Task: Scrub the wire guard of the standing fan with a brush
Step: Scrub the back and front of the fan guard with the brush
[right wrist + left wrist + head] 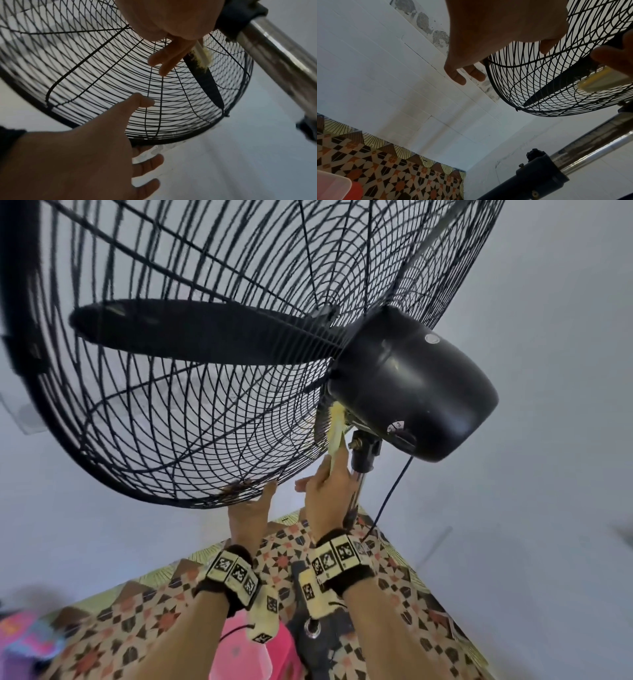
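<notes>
The right hand [325,494] gripped a pale yellow brush [335,433], bristles against the black wire guard [171,412] just below the motor housing [414,385]. The left hand [250,511], fingers spread, steadied the guard's lower rim.

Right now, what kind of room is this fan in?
Probably a room in a home, though I can't say which. A standing fan on a metal pole stands by plain white walls with peeling paint, on a patterned floor covering; pink plastic containers sit on the floor.
</notes>
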Demonstrator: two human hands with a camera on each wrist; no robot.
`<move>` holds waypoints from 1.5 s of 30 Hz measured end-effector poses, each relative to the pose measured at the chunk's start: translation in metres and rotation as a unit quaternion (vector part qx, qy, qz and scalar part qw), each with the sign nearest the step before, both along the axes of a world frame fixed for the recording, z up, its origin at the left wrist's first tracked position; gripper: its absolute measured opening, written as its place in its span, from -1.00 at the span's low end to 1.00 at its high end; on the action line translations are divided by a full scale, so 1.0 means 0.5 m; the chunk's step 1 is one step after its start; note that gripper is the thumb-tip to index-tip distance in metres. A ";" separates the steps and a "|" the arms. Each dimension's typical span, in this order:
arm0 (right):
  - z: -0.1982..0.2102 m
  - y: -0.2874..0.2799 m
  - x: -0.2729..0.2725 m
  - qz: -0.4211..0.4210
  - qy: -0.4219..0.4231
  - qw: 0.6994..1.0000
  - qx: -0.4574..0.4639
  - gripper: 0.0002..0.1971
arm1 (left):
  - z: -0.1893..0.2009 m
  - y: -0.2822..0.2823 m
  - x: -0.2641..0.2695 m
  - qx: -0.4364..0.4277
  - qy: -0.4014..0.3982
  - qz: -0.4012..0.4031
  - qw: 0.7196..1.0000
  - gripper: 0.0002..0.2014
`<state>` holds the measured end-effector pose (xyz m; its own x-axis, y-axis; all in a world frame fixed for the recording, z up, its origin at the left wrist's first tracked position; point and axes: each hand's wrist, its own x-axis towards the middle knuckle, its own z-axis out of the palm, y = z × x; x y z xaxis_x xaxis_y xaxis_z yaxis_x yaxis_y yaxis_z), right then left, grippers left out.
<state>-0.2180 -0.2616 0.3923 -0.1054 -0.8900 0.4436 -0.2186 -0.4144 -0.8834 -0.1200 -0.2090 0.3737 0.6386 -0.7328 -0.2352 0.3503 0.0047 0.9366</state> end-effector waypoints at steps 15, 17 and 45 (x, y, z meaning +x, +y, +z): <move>-0.072 -0.010 0.013 -0.003 0.031 0.996 0.085 -0.61 | -0.007 -0.010 0.013 -0.026 0.106 -0.005 0.994 -0.64; -0.095 -0.006 0.006 0.008 0.055 0.991 0.123 -0.60 | -0.010 -0.008 0.016 -0.030 0.124 0.002 0.992 -0.65; -0.109 -0.030 -0.008 -0.011 0.036 0.995 0.092 -0.60 | -0.052 -0.032 0.029 0.074 -0.076 -0.006 0.994 -0.50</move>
<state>-0.2221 -0.2767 0.3379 -0.0997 -0.9546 0.2808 -0.2909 -0.2419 -0.9257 -0.1054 -0.2251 0.3477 0.6660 -0.7056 -0.2421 0.2029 -0.1410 0.9690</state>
